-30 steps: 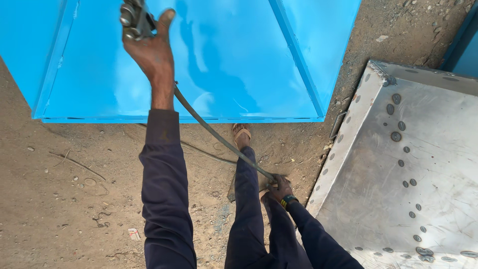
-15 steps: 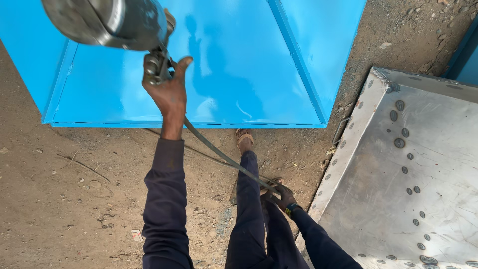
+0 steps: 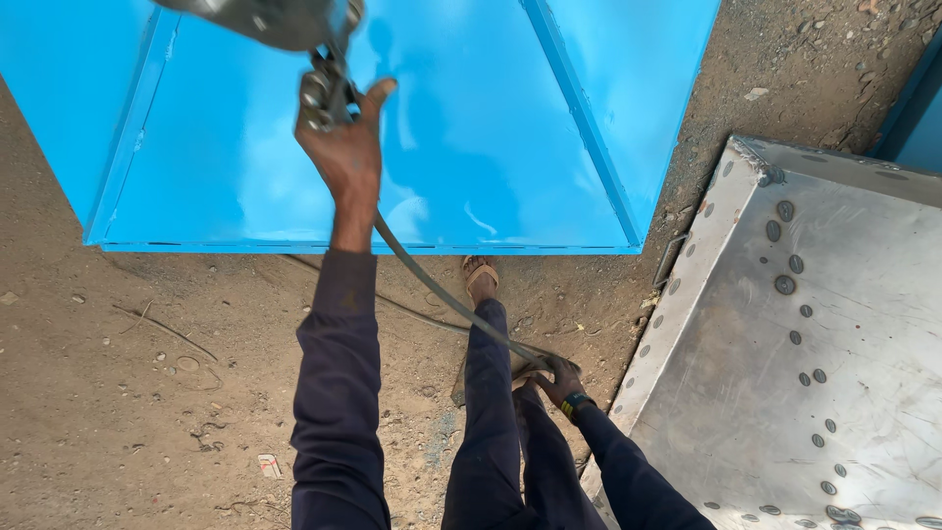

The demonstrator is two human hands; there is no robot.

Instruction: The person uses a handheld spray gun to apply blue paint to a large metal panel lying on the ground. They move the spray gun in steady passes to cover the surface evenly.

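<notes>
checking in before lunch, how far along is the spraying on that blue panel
Done: the blue panel already looks evenly coated and glossy. In hand: the left hand holds the spray gun over it, and the right hand holds the hose. Left: the bare metal sheet is unpainted.

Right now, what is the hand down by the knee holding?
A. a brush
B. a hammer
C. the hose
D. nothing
C: the right hand is closed around the grey hose, which runs up to the spray gun in the left hand.

Bare steel sheet (image 3: 785, 393) w/ weld spots, on dirt ground (image 3: 128, 393).
</notes>
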